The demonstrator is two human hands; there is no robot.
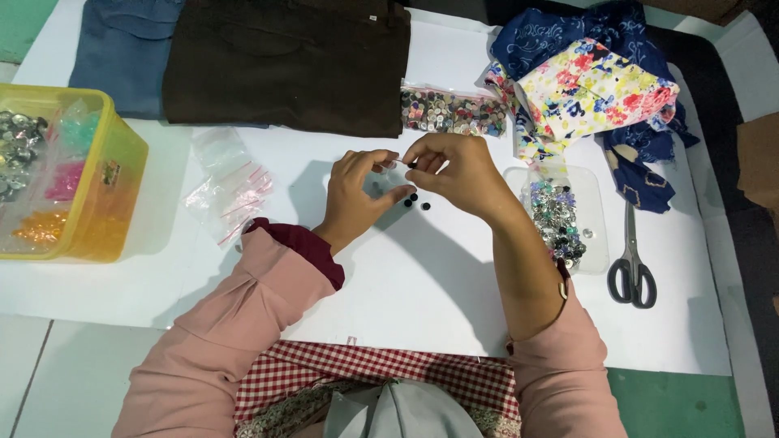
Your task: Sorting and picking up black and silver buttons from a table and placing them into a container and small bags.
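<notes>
While both hands hover over the middle of the white table, I note the left hand curled, thumb and forefinger pinching something small and clear that I cannot make out. Right hand has its fingertips pressed together on a small dark button, just beside the left fingertips. Three more dark buttons lie on the table directly under the hands, close together. Just right of the right wrist sits a clear tray of mixed buttons; scissors lie beside it. Bag of buttons lies beyond the hands, against brown cloth. Floral cloth far right. Empty clear bags left of the hands; yellow bin at the left edge.
</notes>
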